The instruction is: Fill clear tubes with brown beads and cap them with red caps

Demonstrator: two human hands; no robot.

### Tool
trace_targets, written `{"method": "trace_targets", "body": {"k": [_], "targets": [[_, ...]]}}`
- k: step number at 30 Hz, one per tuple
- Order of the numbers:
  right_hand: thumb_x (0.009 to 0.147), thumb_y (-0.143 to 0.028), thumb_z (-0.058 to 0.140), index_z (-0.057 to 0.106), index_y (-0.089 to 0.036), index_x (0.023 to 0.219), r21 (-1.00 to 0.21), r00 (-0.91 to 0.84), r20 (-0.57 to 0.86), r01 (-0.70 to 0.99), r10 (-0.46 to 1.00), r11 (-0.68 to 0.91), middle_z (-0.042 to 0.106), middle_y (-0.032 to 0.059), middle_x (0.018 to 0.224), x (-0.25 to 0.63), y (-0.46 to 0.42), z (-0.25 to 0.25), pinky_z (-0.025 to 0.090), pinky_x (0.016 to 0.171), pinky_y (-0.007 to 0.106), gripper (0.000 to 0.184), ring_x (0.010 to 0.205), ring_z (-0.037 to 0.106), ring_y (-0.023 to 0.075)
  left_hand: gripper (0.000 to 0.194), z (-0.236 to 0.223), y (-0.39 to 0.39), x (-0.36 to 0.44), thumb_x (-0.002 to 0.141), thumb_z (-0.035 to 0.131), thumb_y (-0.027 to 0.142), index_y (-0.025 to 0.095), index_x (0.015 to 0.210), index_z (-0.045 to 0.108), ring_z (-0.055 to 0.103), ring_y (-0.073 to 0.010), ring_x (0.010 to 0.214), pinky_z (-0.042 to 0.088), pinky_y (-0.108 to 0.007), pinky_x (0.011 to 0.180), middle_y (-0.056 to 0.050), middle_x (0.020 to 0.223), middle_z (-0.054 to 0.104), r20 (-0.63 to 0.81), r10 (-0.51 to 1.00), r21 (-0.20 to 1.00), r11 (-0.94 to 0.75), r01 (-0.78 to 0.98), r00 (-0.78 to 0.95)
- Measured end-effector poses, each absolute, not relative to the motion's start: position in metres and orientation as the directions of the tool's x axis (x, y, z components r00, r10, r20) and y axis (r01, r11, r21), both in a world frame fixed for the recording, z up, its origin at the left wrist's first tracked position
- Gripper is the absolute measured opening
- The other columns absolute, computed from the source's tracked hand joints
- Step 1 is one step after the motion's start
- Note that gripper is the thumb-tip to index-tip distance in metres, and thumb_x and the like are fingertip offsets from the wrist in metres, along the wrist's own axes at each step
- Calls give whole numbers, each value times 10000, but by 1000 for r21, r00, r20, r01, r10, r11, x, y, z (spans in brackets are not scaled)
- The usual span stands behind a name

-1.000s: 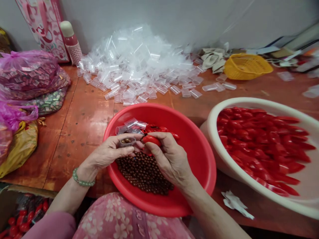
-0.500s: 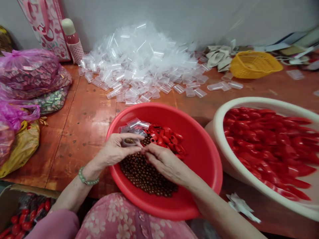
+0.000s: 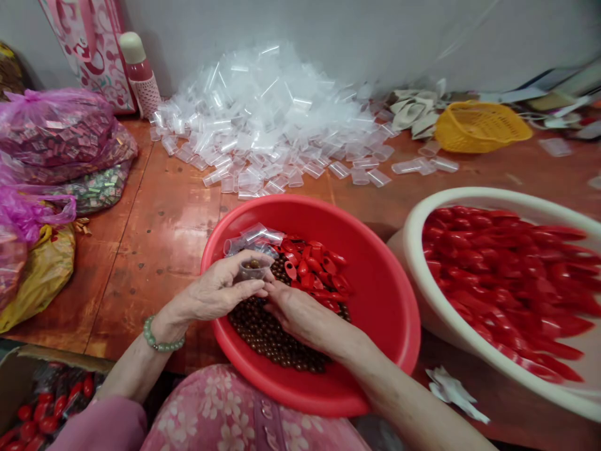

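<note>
My left hand [image 3: 213, 291] is closed around a clear plastic tube [image 3: 253, 272], its open end tilted towards me, with a few brown balls inside. My right hand [image 3: 303, 319] meets the left fingertips at the tube's lower right side, fingers pressed together; whatever they pinch is hidden. Both hands are over a red basin [image 3: 375, 300]. Inside it lie many shiny brown balls [image 3: 282, 341], a heap of red plastic pieces [image 3: 314, 263] with holes in their ends, and several more clear tubes [image 3: 256, 235] behind my left hand.
A big pile of clear tubes [image 3: 277, 119] covers the table's back. At right stands a cream basin [image 3: 413, 244] of red plastic pieces, with a yellow basket [image 3: 483, 128] behind. Filled bags [image 3: 56, 138] and a bottle [image 3: 141, 75] are at left; a box of red items [image 3: 47, 407] sits below.
The tube in my left hand has turned so its opening and the balls inside show more. My right hand has shifted slightly down and left, fingers now beneath the left fingertips.
</note>
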State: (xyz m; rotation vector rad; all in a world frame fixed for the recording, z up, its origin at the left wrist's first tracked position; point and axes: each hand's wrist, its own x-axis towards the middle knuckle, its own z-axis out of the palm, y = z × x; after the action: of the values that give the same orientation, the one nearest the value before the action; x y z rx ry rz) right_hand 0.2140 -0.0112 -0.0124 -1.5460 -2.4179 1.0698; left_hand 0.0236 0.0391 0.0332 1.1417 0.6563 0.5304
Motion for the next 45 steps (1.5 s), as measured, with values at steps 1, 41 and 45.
{"method": "trace_targets", "body": {"k": [1,41,45], "targets": [[879,-114,437,589,-158,1082,-612,-473,-263,755,841,234,654,89,969,215,-10,-12,493,831,345,258,892,628,186,256,33,39,23,847,581,214,170,1099,574,609,-139,885,473,-326,876,-53,988,609,-193,694,952,303,-38,694],[953,-218,428,633,-224,1028,-725,-494,83,566,865,393,617,64,944,223,34,75,494,797,334,219,877,600,181,272,27,45,32,785,684,236,152,1036,622,598,-119,789,480,-293,810,-26,891,637,-204,677,890,429,-154,707],[944,-224,424,634,-221,919,-728,-483,93,564,871,391,604,69,916,227,31,76,492,774,348,211,856,592,196,196,27,45,32,780,687,230,141,942,619,579,-105,763,469,-276,796,-9,843,615,-220,692,893,427,-144,688]]}}
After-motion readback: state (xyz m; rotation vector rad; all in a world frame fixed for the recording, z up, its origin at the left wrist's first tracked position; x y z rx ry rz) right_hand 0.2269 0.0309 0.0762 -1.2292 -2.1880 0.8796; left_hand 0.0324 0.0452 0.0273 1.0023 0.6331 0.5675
